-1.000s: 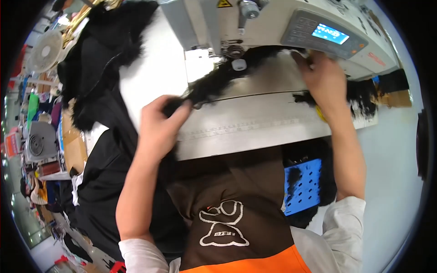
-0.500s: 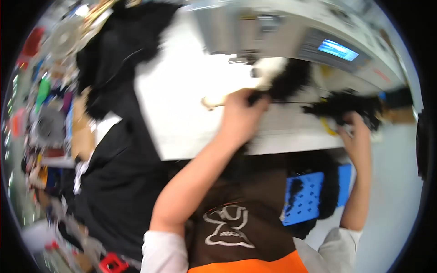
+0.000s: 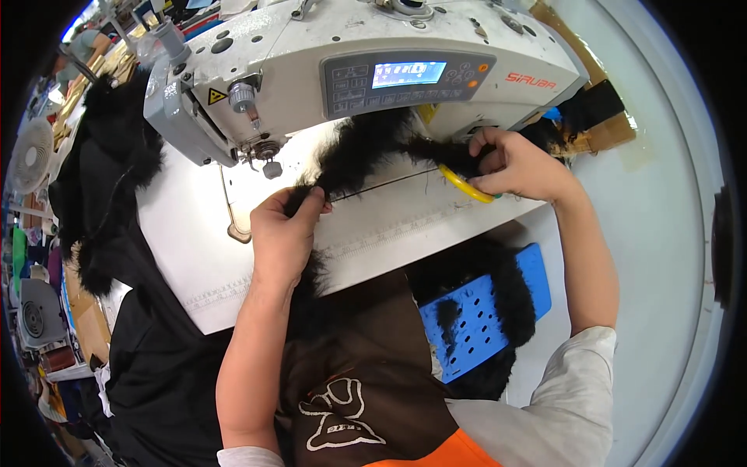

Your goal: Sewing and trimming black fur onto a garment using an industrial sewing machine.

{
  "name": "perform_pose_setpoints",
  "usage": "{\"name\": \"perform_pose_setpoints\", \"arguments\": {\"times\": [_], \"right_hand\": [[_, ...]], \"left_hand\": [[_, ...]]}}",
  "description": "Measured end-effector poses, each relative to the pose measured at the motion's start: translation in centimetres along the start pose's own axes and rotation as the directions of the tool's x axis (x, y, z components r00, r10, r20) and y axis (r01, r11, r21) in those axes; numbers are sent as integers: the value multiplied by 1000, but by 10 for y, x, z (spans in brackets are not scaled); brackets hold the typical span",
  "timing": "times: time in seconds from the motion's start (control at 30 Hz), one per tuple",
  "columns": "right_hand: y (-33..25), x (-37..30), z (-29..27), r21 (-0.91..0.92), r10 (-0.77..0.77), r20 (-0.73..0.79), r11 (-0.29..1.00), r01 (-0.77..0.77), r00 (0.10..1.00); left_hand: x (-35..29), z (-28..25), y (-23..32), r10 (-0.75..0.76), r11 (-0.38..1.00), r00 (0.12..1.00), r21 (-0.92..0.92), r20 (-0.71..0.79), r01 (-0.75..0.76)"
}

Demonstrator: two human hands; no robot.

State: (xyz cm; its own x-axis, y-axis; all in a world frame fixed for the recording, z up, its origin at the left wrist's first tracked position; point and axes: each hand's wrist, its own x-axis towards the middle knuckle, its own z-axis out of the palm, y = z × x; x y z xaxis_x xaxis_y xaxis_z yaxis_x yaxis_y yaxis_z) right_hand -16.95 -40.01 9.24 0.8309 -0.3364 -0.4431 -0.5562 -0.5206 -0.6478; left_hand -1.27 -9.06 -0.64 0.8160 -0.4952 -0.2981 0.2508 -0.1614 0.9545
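Observation:
A strip of black fur (image 3: 362, 152) lies across the white bed of the sewing machine (image 3: 257, 70), below its lit display. My left hand (image 3: 284, 233) pinches the strip's near left end between thumb and fingers, to the right of the needle area. More fur hangs below that hand over the table's front edge. At the strip's right end, my right hand (image 3: 523, 165) has its fingers curled round the fur, partly hiding it. A curved yellow piece (image 3: 465, 185) lies beside my right thumb; I cannot tell its kind.
Black fabric with fur (image 3: 109, 179) drapes over the table's left side. Under the front edge, a blue perforated panel (image 3: 467, 331) carries more black fur. A metal guide (image 3: 236, 206) lies near the needle. A fan (image 3: 33, 152) and a person (image 3: 89, 47) are at far left.
The view has turned and sharpened, bringing more of the machine into sight. My left hand is now farther from my right hand, toward the front edge. Both hands stay at the fur.

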Motion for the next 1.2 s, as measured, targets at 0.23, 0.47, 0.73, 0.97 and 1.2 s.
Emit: {"name": "perform_pose_setpoints", "arguments": {"times": [0.23, 0.47, 0.73, 0.97, 1.2], "right_hand": [[0, 7, -3, 127, 17, 102, 991, -30, 995], [-9, 16, 16, 206, 79, 23, 975, -82, 997], [-5, 4, 16, 89, 76, 89, 992, -84, 993], [16, -27, 64, 585, -397, 371, 802, 120, 839], [-13, -10, 116, 633, -365, 426, 774, 15, 828]], "left_hand": [[-6, 1, 5, -24, 996, 996, 83, -87, 31], [2, 3, 10, 30, 994, 992, 111, -123, -17], [6, -1, 4, -21, 996, 985, 81, -169, 35], [8, -3, 9, -122, 979, 992, -164, -18, 117], [5, -6, 12, -149, 957, 989, -252, -3, 144]]}}
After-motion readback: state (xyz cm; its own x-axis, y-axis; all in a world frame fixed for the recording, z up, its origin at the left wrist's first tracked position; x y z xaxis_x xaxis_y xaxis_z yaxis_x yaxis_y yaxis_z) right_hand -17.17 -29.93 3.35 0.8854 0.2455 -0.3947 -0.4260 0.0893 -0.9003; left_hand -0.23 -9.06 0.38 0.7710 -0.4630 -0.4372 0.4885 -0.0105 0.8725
